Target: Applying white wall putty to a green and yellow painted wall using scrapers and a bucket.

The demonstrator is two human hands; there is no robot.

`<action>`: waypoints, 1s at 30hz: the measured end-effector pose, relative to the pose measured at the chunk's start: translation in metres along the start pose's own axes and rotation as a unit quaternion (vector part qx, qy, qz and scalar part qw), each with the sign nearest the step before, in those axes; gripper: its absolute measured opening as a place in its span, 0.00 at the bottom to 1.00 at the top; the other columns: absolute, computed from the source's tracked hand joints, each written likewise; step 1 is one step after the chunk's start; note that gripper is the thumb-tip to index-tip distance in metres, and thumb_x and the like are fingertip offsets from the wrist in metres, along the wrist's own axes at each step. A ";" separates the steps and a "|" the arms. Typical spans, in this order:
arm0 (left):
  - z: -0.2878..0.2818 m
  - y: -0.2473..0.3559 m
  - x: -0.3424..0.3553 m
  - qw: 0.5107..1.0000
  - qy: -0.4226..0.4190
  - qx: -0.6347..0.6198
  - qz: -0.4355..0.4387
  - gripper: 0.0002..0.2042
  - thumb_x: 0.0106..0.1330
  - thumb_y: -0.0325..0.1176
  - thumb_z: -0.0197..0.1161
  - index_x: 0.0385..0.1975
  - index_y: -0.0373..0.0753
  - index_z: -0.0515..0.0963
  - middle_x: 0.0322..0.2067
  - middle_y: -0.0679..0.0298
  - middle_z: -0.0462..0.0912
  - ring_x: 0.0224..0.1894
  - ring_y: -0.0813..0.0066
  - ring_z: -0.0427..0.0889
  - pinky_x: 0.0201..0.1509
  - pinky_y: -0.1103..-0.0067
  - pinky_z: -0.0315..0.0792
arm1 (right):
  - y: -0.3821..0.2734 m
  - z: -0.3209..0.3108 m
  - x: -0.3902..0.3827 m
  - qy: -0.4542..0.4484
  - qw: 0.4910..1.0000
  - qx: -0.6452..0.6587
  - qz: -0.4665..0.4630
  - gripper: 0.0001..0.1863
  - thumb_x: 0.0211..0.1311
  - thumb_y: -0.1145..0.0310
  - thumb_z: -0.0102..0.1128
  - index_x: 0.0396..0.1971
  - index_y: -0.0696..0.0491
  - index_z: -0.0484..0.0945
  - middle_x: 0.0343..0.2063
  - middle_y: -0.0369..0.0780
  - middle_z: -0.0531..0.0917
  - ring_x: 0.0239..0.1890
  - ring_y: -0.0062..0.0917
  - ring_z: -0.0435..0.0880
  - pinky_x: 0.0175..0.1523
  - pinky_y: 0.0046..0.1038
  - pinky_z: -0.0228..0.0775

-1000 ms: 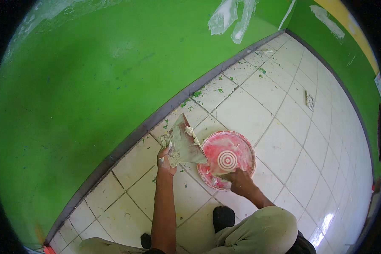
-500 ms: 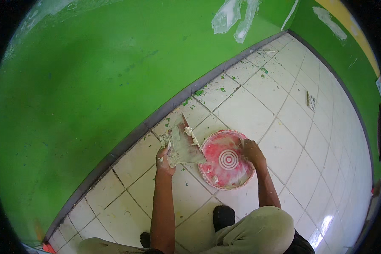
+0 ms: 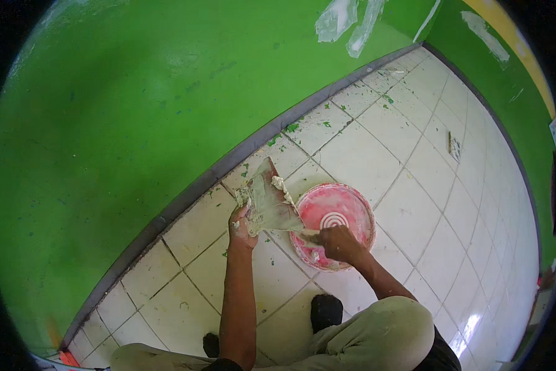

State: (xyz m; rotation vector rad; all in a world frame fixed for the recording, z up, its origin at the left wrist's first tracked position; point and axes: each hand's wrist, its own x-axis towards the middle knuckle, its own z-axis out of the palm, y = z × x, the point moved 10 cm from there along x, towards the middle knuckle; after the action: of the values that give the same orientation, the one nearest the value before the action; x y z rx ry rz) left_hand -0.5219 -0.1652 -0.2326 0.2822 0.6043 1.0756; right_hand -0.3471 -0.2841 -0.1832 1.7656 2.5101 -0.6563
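Note:
My left hand [image 3: 241,227] grips a flat putty board [image 3: 269,207], smeared with pale filler and with a thick ridge of it along the right edge. Closed over the near part of a round red lid-like pan [image 3: 372,216] is my right hand [image 3: 341,243]. From its fingers a putty-covered scraper [image 3: 309,235] points left, its tip close to the board's lower right corner; whether they touch I cannot tell. Pale filler smears the pan, and white rings mark its middle, partly hidden by my right hand.
A green wall [image 3: 136,111] with a grey skirting [image 3: 228,162] runs along the left. Green paint flakes [image 3: 292,127] litter the white tile floor [image 3: 364,148] beside it. A small patterned piece [image 3: 454,147] lies farther right. My dark-covered foot [image 3: 326,313] is just below the pan.
My right hand has moved left and down from the pan's right rim, bringing the scraper toward the board. The board has shifted slightly up, still in my left hand.

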 end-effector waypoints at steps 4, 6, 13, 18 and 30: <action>-0.001 0.001 -0.001 1.000 0.018 0.006 -0.004 0.19 0.63 0.34 0.52 0.53 0.36 0.70 0.48 0.60 0.78 0.48 0.64 0.78 0.52 0.67 0.74 | -0.002 0.013 -0.020 -0.031 0.998 -0.033 -0.050 0.24 0.40 0.77 0.54 0.41 0.43 0.80 0.22 0.43 0.79 0.28 0.39 0.80 0.29 0.39 0.71; 0.001 0.002 -0.003 1.000 0.013 0.006 -0.009 0.19 0.63 0.35 0.53 0.54 0.37 0.70 0.48 0.60 0.77 0.48 0.64 0.78 0.51 0.67 0.74 | -0.004 0.003 -0.030 -0.028 0.997 -0.028 -0.068 0.21 0.40 0.78 0.54 0.38 0.44 0.81 0.24 0.43 0.79 0.29 0.38 0.81 0.30 0.38 0.72; -0.010 0.000 -0.008 0.999 -0.013 0.018 -0.026 0.21 0.61 0.35 0.54 0.54 0.38 0.69 0.49 0.61 0.77 0.48 0.65 0.78 0.51 0.69 0.74 | 0.007 -0.010 -0.048 -0.022 0.993 0.053 -0.104 0.19 0.38 0.76 0.58 0.36 0.49 0.83 0.26 0.42 0.81 0.31 0.38 0.81 0.36 0.38 0.74; -0.014 0.004 -0.021 0.998 -0.006 0.061 -0.026 0.22 0.59 0.34 0.55 0.55 0.37 0.69 0.49 0.60 0.77 0.48 0.65 0.78 0.51 0.70 0.74 | 0.090 -0.027 -0.037 0.012 0.987 0.158 0.038 0.16 0.41 0.74 0.62 0.36 0.54 0.81 0.32 0.42 0.83 0.35 0.35 0.82 0.40 0.35 0.73; -0.051 0.000 -0.054 0.982 0.014 0.160 -0.104 0.21 0.59 0.33 0.57 0.53 0.37 0.70 0.46 0.61 0.78 0.43 0.67 0.80 0.48 0.68 0.76 | 0.176 0.011 0.005 -0.072 0.948 0.307 0.045 0.40 0.30 0.61 0.77 0.50 0.55 0.72 0.45 0.44 0.79 0.48 0.32 0.75 0.54 0.34 0.68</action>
State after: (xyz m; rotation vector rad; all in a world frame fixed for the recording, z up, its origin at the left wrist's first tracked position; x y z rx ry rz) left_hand -0.5702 -0.2162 -0.2566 0.4724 0.8148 0.7799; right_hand -0.1933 -0.2344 -0.2530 1.8693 2.2517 -1.6299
